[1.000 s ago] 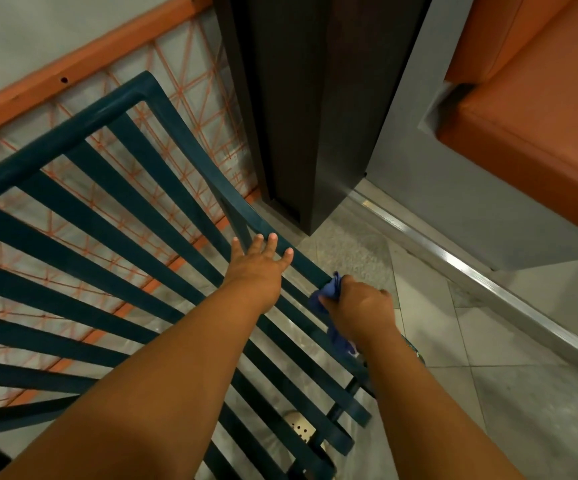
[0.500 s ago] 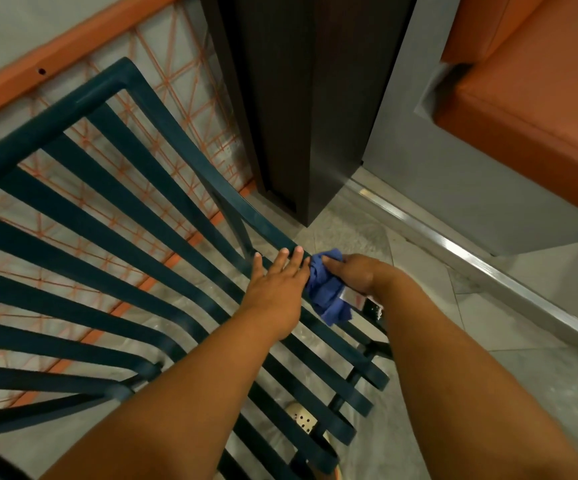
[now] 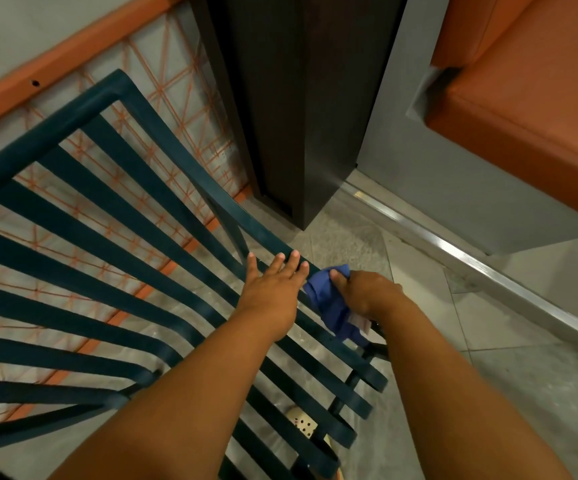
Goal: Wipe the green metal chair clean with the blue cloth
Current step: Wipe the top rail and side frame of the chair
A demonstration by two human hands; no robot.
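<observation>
Green metal chair (image 3: 114, 244) slats run lower-right to upper-left; right hand (image 3: 367, 294) grips blue cloth (image 3: 329, 299), left hand (image 3: 273, 292) flat.

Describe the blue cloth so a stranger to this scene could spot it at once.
Start at the green slatted metal chair filling the left of the view and follow its outer rail down to where two hands meet. The blue cloth is bunched in the right hand, pressed on that rail beside the left hand. It is the only soft, bright blue thing here.
</observation>
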